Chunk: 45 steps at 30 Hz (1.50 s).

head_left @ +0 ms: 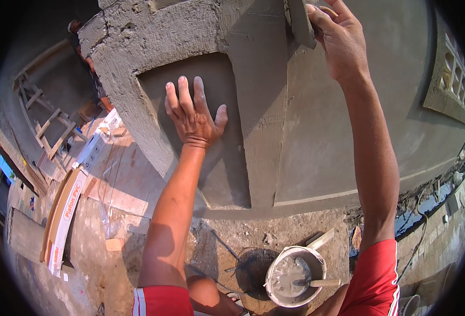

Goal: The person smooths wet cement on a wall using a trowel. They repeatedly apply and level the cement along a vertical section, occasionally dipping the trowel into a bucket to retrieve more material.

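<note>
My left hand (193, 116) is open, its fingers spread over a recessed panel (219, 174) of smooth grey plaster. Its fingertips are dusted with pale cement. Higher up, my right hand (342, 42) is closed on a flat, cement-coated trowel (301, 25), held edge-on near the raised plaster band (261, 105). The trowel's handle is mostly hidden by my fingers. Below on the ground stands a bucket (270, 274) of wet grey mortar (290, 271). A tool with a wooden handle (324, 283) rests in it.
Rough mortar (174, 34) frames the panel. A vent block (451, 79) juts out at right. Long cartons (66, 216), a wooden trestle (45, 124) and another person (87, 60) are at left. A brick (115, 244) and a rod (225, 244) lie on the ground.
</note>
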Available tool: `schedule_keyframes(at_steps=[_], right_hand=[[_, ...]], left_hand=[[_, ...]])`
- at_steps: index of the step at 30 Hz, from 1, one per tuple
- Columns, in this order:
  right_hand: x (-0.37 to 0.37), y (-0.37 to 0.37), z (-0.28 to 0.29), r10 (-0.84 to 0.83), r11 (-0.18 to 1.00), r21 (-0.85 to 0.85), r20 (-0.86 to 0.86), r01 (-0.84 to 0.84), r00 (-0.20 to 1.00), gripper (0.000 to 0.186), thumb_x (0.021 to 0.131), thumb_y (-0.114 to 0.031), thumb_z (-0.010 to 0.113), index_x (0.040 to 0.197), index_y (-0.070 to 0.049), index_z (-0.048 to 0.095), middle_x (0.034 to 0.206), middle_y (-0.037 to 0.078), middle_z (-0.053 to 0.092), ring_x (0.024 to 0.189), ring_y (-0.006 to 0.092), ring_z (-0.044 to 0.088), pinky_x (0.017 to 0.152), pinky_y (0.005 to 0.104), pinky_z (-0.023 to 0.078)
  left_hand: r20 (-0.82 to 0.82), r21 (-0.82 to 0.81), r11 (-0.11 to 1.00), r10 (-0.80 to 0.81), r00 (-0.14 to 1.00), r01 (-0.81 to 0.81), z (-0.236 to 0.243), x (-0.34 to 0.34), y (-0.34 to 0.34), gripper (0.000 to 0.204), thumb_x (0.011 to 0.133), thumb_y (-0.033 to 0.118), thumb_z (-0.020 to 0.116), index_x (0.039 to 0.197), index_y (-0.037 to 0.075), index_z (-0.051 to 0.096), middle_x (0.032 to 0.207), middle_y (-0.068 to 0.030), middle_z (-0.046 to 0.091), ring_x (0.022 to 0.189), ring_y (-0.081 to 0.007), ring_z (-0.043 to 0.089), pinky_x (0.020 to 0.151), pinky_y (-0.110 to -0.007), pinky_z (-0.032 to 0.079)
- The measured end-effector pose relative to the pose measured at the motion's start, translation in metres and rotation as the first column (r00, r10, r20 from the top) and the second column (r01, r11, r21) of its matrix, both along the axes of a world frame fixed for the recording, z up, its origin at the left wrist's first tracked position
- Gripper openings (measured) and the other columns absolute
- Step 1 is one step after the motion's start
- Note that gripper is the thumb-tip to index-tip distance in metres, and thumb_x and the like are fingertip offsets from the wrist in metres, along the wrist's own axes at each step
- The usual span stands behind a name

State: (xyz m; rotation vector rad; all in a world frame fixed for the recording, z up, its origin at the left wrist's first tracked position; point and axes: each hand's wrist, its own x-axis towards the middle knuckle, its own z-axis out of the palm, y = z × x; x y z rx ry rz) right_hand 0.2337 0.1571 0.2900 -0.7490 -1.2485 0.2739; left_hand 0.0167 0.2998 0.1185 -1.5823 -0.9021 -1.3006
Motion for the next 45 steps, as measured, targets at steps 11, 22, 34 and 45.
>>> schedule_keyframes(at_steps=[11, 22, 34, 45], right_hand=[[0.014, 0.019, -0.176, 0.136, 0.989, -0.054, -0.078, -0.140, 0.988, 0.044, 0.094, -0.009, 0.062, 0.136, -0.001, 0.051, 0.095, 0.011, 0.068, 0.086, 0.0132, 0.066, 0.073, 0.0291, 0.058], [0.034, -0.020, -0.417, 0.056, 0.897, -0.427, -0.141, -0.112, 0.988, 0.049, 0.090, -0.004, 0.065, 0.137, 0.001, 0.051, 0.108, 0.008, 0.065, 0.099, 0.0167, 0.063, 0.090, 0.0323, 0.052], [0.026, 0.010, -0.133, -0.633, 0.757, 0.570, 0.518, 0.320, 0.575, 0.036, 0.080, 0.000, 0.068, 0.114, -0.010, 0.066, 0.102, 0.008, 0.062, 0.096, 0.0257, 0.057, 0.080, 0.0370, 0.052], [0.023, 0.014, -0.265, -0.345, 0.933, 0.290, 0.889, 0.211, 0.301, 0.049, 0.076, -0.002, 0.068, 0.123, -0.015, 0.061, 0.110, 0.007, 0.056, 0.103, 0.0274, 0.053, 0.087, 0.0404, 0.050]], left_hand=[[-0.011, 0.048, 0.999, -0.005, 1.000, 0.006, 0.001, -0.007, 0.006, 0.077, 0.081, 0.050, 0.054, 0.143, 0.007, 0.041, 0.148, -0.0187, 0.029, 0.138, -0.0453, 0.023, 0.108, -0.060, 0.025], [-0.025, 0.047, 0.999, 0.027, 0.999, -0.026, 0.001, -0.004, 0.003, 0.075, 0.084, 0.048, 0.051, 0.144, 0.004, 0.039, 0.148, -0.0175, 0.029, 0.138, -0.0445, 0.023, 0.109, -0.056, 0.025], [-0.034, 0.053, 0.998, 0.026, 0.999, -0.024, 0.002, -0.005, 0.009, 0.076, 0.085, 0.053, 0.049, 0.142, 0.003, 0.042, 0.148, -0.0184, 0.028, 0.139, -0.0445, 0.021, 0.110, -0.058, 0.024], [-0.035, 0.085, 0.996, -0.024, 0.999, 0.027, 0.000, -0.004, 0.012, 0.077, 0.081, 0.050, 0.053, 0.143, 0.007, 0.041, 0.146, -0.0179, 0.029, 0.138, -0.0432, 0.021, 0.109, -0.058, 0.023]])
